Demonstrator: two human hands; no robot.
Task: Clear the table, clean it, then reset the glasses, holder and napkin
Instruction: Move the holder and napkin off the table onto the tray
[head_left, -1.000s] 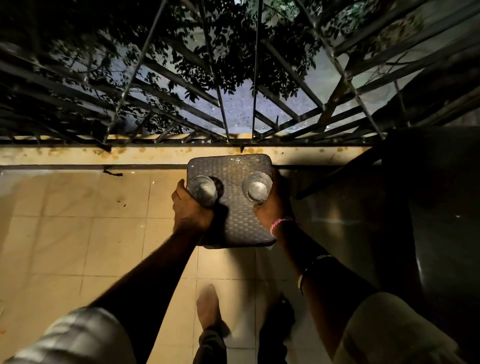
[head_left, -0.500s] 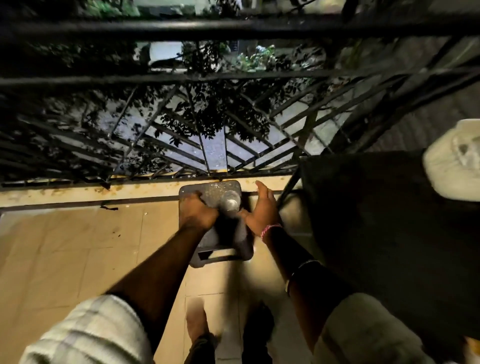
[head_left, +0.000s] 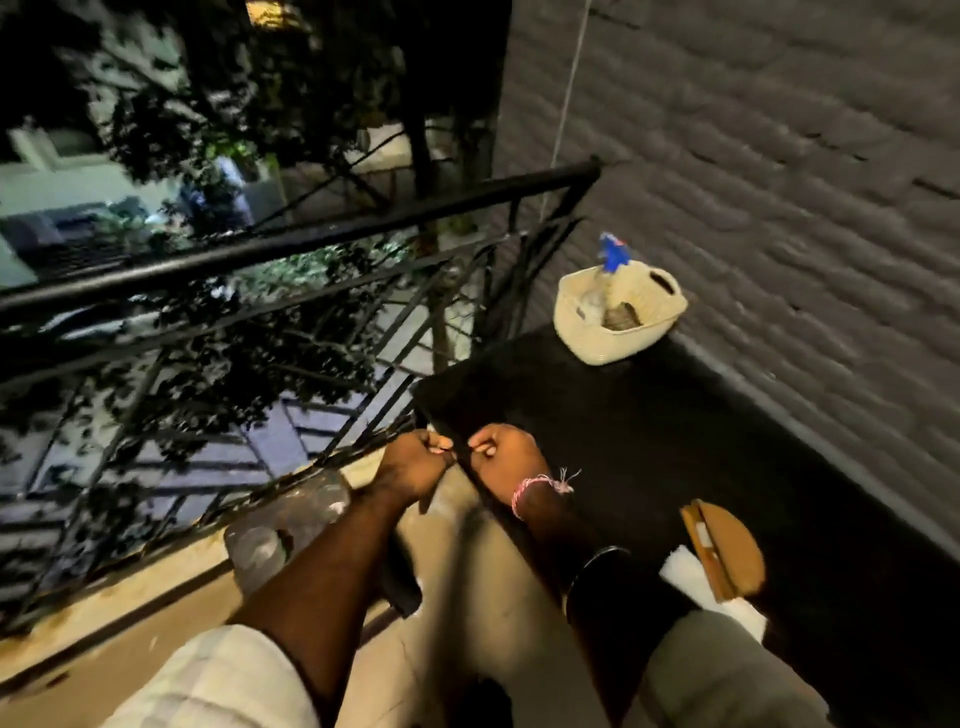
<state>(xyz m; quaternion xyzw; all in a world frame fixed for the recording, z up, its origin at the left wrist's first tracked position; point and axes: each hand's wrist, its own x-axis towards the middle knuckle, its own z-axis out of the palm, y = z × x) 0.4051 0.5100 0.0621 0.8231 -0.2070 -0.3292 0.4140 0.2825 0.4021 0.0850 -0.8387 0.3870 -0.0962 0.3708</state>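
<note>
- The left hand (head_left: 413, 460) and the right hand (head_left: 501, 454) are both curled closed, side by side at the near left edge of the black table (head_left: 649, 441); they seem to pinch that edge, though blur hides the exact hold.
- The glasses (head_left: 291, 525) stand on a low stool (head_left: 400, 587) below the left forearm, blurred.
- A wooden napkin holder (head_left: 724, 545) lies on the table beside a white napkin (head_left: 691, 574).
- A cream basket (head_left: 615, 317) holding a spray bottle (head_left: 610, 257) sits at the far end.
</note>
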